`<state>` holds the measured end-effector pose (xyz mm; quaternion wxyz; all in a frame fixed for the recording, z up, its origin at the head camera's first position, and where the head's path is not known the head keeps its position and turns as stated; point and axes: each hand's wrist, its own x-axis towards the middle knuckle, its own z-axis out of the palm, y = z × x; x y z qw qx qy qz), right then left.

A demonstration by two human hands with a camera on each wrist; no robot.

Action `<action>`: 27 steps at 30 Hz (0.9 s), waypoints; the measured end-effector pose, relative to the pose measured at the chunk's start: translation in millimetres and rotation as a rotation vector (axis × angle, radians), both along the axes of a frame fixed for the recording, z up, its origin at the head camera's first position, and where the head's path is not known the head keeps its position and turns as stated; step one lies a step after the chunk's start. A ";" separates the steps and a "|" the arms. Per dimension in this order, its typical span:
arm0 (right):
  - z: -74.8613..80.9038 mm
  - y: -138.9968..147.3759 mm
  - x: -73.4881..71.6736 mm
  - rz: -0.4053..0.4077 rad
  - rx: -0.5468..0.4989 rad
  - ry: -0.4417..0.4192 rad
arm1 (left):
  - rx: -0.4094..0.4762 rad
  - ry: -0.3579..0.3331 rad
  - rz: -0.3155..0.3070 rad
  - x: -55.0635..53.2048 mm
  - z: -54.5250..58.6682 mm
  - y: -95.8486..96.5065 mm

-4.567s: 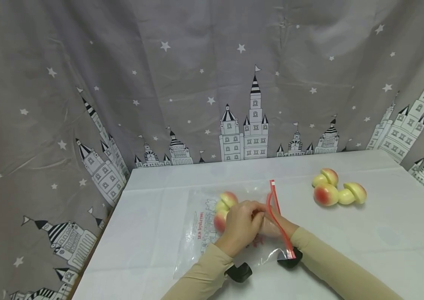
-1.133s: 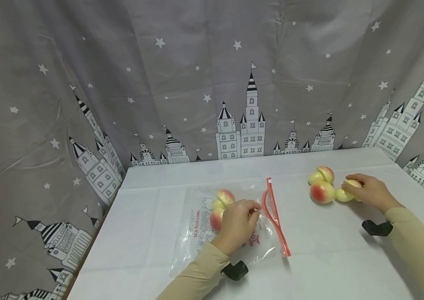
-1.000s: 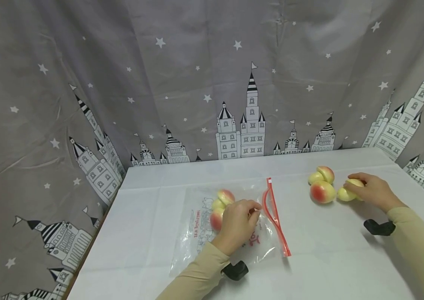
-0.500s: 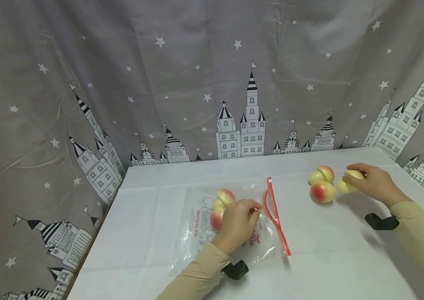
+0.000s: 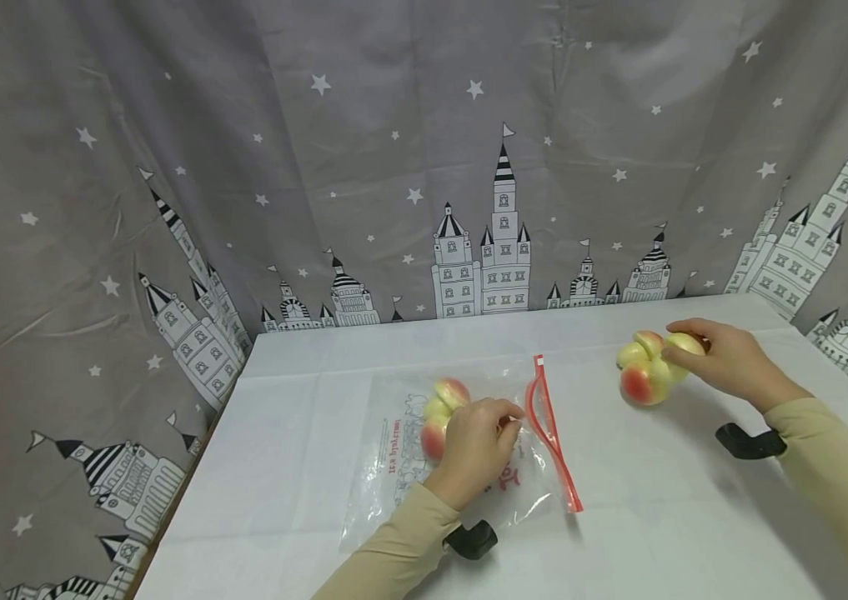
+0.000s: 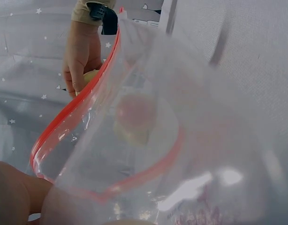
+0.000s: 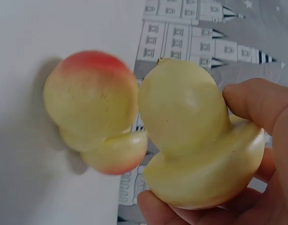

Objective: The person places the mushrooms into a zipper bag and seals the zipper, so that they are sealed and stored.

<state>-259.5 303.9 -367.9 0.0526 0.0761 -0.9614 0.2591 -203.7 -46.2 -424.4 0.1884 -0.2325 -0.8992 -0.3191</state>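
Note:
My left hand (image 5: 478, 450) pinches the film of a clear zip bag (image 5: 378, 500) near its mouth. The bag's red zip strips (image 5: 554, 442) stand apart, so the mouth gapes toward the right. Inside, beside the left hand, are yellow-and-red pieces (image 5: 449, 393). My right hand (image 5: 731, 358) grips a pale-yellow mushroom-shaped piece (image 7: 181, 112), a round bulb joined to a curved cap, raised off the table. The right wrist view shows the thumb on one side and fingers beneath it. The left wrist view shows the left thumb (image 6: 15, 192) at the film.
Just left of the right hand, a round yellow piece with a red blush (image 5: 641, 383) and a smaller capped piece (image 5: 632, 354) lie on the white table (image 5: 266, 467). A grey castle-print curtain (image 5: 363, 167) hangs behind the table.
My right hand left the bag and took hold of the mushroom-shaped piece, then lifted it and moved slightly left past the other pieces. My left hand has stayed on the bag.

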 end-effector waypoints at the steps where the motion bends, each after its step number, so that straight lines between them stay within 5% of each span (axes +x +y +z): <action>1: 0.7 -2.3 0.5 0.007 0.000 0.006 | -0.001 0.001 0.001 0.0 0.2 0.0; 11: 2.5 -26.7 5.5 0.087 -0.008 0.083 | 0.000 -0.001 -0.002 -0.4 0.4 0.4; 23: 0.0 -59.2 13.8 0.178 -0.087 -0.011 | -0.010 0.015 0.002 -1.0 -0.1 -0.6; 27: -2.8 -70.2 15.7 0.197 -0.077 0.031 | -0.007 0.008 0.002 -0.6 0.1 -0.6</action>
